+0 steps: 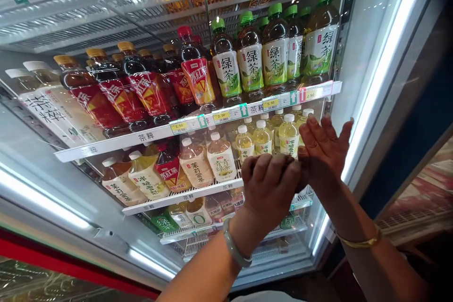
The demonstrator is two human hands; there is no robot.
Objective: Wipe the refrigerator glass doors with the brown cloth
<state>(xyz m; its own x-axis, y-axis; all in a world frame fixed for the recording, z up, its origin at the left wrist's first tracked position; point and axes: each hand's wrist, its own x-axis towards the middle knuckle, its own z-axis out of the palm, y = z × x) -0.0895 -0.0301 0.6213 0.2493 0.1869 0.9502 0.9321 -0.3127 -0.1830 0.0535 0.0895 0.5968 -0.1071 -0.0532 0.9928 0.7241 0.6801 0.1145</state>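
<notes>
L hand [272, 181], pale grey-green bangle [236, 245] at wrist, is up mid-frame w/ fingers bent & held close together; fingertips & palm hidden, so can't tell if it grips anything. It overlaps the lower part of R hand [327, 144]; contact btwn them is hard to make out. R hand, gold-coloured bracelet [361, 244] on its forearm, is open: fingers straight, mostly close together, one digit at R angled well out.

Small pale-yellow bottles w/ white caps [262, 138] stand upright on 2nd visible white wire shelf [198, 194], behind the hands, which partly block the ones at R. Above: green-capped plastic bottles w/ white-&-green labels [276, 52], back ones partly hidden. Lower rows cut across by L hand & forearm; some labels too small to read.
</notes>
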